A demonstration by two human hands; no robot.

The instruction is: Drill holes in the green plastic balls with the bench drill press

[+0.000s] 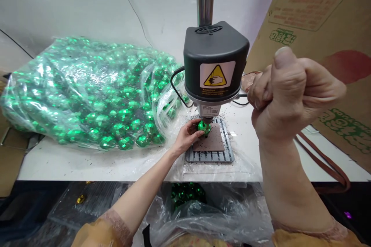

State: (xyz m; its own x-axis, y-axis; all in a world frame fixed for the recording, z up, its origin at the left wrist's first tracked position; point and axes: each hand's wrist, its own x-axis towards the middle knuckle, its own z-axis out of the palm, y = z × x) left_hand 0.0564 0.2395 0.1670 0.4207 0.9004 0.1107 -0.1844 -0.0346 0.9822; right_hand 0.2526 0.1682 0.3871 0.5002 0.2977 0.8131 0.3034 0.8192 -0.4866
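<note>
Between the thumb and fingers of my left hand point(189, 135) is a small shiny green faceted ball point(204, 126). It sits directly beneath the chuck of a black bench drill press point(216, 60), over a brown board point(211, 139) on the slotted metal base point(208, 157). Whether a drill bit touches the ball is hidden. My right hand point(286, 94) is raised at the machine's right side, closed in a fist around the drill press handle. Only a short piece of that handle point(242, 95) shows beside the fingers.
A large clear plastic bag point(87, 92) full of green faceted balls lies left on the white table point(87, 164). A cardboard box point(342, 96) stands at right, near a brown strap point(324, 158). Dark shavings surround the base. Below the table edge, clear plastic point(217, 220) holds more green balls.
</note>
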